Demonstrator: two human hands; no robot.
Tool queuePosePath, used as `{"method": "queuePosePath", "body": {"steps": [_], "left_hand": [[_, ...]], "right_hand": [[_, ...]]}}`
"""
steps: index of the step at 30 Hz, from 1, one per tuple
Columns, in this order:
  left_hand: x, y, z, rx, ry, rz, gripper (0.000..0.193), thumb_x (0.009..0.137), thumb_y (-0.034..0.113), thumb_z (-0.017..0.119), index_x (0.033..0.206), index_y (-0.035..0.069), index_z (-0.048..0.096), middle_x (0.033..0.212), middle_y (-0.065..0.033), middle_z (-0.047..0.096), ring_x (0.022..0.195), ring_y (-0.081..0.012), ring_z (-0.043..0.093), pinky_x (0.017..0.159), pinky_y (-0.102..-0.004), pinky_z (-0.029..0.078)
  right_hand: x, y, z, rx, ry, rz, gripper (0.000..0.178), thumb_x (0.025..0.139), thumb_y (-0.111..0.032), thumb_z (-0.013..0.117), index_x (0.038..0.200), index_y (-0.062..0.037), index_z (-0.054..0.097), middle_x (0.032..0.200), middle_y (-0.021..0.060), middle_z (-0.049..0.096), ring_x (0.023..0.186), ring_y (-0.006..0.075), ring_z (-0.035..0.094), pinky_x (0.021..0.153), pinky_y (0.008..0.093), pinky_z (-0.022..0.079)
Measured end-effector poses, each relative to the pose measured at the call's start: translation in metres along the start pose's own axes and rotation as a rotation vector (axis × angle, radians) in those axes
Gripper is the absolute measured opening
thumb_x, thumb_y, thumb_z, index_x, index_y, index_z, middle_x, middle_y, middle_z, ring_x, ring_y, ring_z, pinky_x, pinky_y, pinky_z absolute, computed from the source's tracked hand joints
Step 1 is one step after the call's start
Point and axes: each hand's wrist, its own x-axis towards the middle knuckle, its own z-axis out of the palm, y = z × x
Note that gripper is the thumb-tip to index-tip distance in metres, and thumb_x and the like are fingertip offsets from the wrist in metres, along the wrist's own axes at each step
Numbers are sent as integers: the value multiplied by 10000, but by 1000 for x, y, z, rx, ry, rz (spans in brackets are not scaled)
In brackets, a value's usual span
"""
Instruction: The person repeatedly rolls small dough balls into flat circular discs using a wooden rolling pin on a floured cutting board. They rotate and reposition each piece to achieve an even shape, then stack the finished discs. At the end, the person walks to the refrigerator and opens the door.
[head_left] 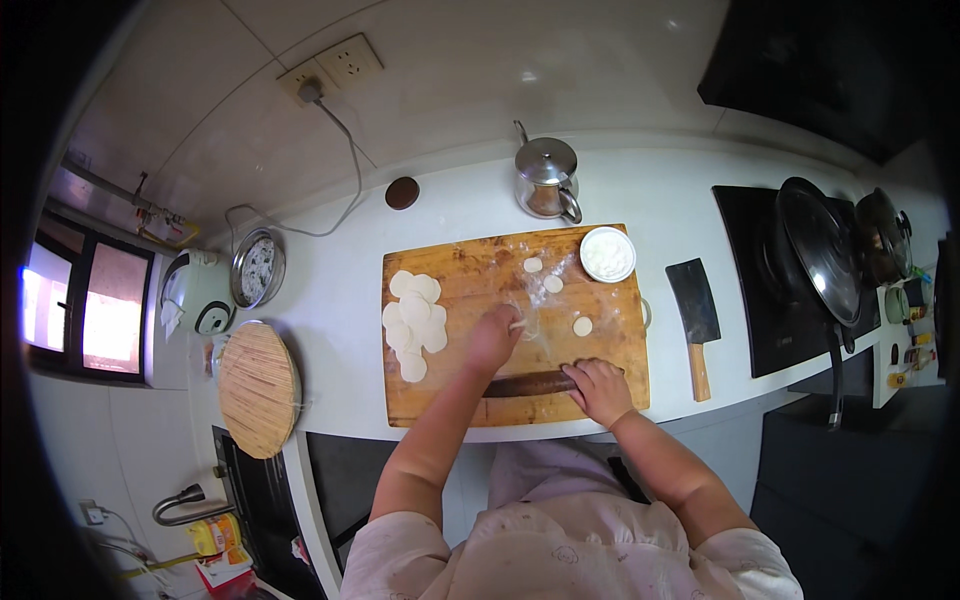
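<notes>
On board (465,262), left grip (493,340) pinching dough (517,323), probably soft, holding best by rim; right grip (600,392) curling over rolling pin (528,383).

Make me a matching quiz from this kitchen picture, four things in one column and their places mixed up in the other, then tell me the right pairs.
Things
1. Dark brown cylindrical rolling pin
2. Overlapping pale round dough sheets
3. Dark-bladed cleaver with a wooden handle
4. Shiny lidded metal kettle

Places
A. Between the rectangular wooden board and the black cooktop
B. Beyond the board's far edge
C. Under the right hand
D. On the board's left side

Pairs: 1-C, 2-D, 3-A, 4-B
</notes>
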Motion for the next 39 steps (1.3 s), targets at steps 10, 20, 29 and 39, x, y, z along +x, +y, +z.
{"method": "queuePosePath", "body": {"steps": [10,20,29,39], "left_hand": [[-12,4,-6,189,-122,336,634,864,237,728,1423,52,494,1475,-148,494,1374,-333,446,1150,-440,362],[-16,-1,-1,591,-410,443,774,961,471,558,1565,76,278,1640,-94,269,1516,-270,242,1212,-555,196],[-40,-7,-10,496,-592,554,693,983,426,534,1563,121,307,1651,-60,249,1525,-243,215,1237,-503,152],[-125,3,-29,403,-98,201,677,925,330,628,1503,62,396,1581,-145,365,1470,-324,332,1205,-539,220]], "right_hand": [[-2,0,0,0,-32,20,500,812,-249,737,1276,-133,588,1160,60,583,1075,270,561,924,405,468],[-3,1,0,-1,-4,-13,510,798,-242,745,1272,-138,591,1156,67,583,1075,275,563,937,409,468],[4,5,-6,98,-44,-95,445,790,-211,748,1219,-192,630,1138,25,591,1090,252,570,925,398,471],[8,-1,-23,51,-66,117,462,772,-177,763,1214,-162,633,1124,28,603,1060,269,573,913,419,456]]}}
